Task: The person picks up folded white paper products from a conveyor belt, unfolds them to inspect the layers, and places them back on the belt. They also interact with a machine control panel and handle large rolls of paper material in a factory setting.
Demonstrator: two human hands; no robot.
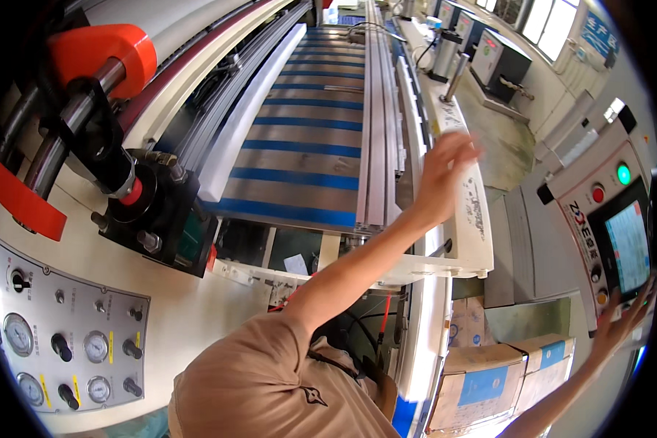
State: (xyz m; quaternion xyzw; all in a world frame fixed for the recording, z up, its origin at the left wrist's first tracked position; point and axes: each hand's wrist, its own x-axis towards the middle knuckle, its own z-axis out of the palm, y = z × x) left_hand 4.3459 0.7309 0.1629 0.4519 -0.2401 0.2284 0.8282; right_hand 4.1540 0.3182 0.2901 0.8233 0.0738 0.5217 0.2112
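Control panel (603,225) at far right: we'd best press lightly with the right hand (619,319), fingers spread at its lower edge, keeping the blurred left hand (445,175), grip unclear, off the striped bed (299,162).

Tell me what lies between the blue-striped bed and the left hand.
In the head view, long pale metal rails along the right edge of the blue-striped bed lie between it and the left hand.
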